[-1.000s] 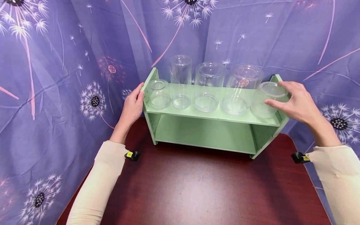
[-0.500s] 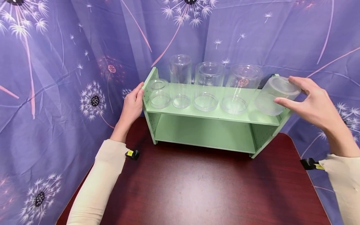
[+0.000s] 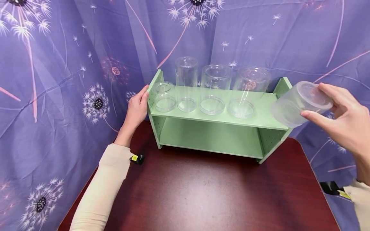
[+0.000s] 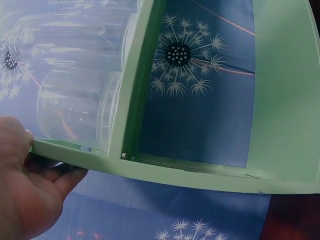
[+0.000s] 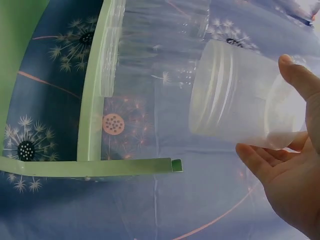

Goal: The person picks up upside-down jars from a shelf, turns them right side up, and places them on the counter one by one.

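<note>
Nearest, my cream sleeves [image 3: 101,186] reach in from the lower corners, each with a small black camera [image 3: 139,159] at the wrist, above a dark red-brown table [image 3: 202,189] that reflects a bright patch of light. My right hand [image 3: 347,118] is spread wide around one end of a frosted jar [image 3: 300,102], thumb and fingers on opposite sides, and has hold of it. The jar is tilted, its free end pointing down and to the left, at the right end of a green shelf [image 3: 211,138]; the right wrist view shows a gap between it and the upper board. My left hand [image 3: 137,107] grips the front edge of the left side panel [image 3: 156,85]; its fingers pass partly behind the panel, so how tightly they curl I cannot fully tell.

The shelf stands on the table and has two boards between side panels with rows of small holes. On the upper board four clear jars stand upright in a row. From left to right: a short jar [image 3: 164,101], a tall narrow jar [image 3: 186,85], a medium jar [image 3: 215,91] and a wide jar [image 3: 248,93]. Farthest, a purple curtain [image 3: 72,134] printed with white and pink dandelions hangs behind and along the left.
</note>
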The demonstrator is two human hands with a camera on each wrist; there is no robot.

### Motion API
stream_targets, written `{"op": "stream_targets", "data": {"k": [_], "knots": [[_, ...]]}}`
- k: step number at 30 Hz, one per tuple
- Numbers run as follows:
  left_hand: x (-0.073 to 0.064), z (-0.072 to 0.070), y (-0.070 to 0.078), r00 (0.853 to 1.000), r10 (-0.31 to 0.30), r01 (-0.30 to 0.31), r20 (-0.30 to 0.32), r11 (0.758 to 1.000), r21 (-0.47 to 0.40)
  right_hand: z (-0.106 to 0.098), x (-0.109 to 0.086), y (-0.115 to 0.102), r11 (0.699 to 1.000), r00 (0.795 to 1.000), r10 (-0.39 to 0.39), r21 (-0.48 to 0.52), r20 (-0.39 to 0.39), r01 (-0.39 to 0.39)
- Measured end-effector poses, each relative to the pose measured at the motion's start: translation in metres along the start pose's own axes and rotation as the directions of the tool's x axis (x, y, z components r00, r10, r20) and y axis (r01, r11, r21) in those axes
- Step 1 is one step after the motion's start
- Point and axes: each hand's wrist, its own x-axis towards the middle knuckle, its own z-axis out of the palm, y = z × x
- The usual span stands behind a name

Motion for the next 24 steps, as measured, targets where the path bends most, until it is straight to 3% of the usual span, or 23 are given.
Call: {"op": "stream_targets", "data": {"k": [3,6,16,18,19,22,24], "knots": [[-0.001,0.001,0.000,1.000,0.002,-0.002,0.001,1.000,-0.004,0.002,-0.010,0.000,0.963,0.997,-0.060,0.261,-0.052,0.071],[-0.001,0.001,0.000,1.000,0.009,-0.009,0.001,1.000,-0.007,0.003,-0.019,-0.001,0.904,0.992,-0.083,0.413,-0.093,0.114],[-0.001,0.001,-0.002,0.999,0.028,-0.028,-0.015,1.000,-0.005,0.010,-0.057,-0.001,0.850,0.991,-0.085,0.512,-0.105,0.127],[0.000,0.002,-0.003,0.999,0.028,-0.028,-0.016,1.000,-0.005,0.012,-0.066,0.001,0.865,0.993,-0.072,0.489,-0.097,0.111],[0.000,0.002,-0.004,0.999,0.027,-0.027,-0.017,1.000,-0.005,0.012,-0.071,0.001,0.899,0.994,-0.054,0.429,-0.096,0.091],[0.000,0.002,-0.005,1.000,0.023,-0.023,-0.020,1.000,-0.008,0.013,-0.086,0.002,0.982,0.996,0.000,0.188,-0.086,0.017],[0.000,0.003,-0.006,0.999,0.022,-0.022,-0.023,1.000,-0.011,0.015,-0.095,0.002,0.997,0.993,0.076,0.011,-0.093,-0.075]]}}
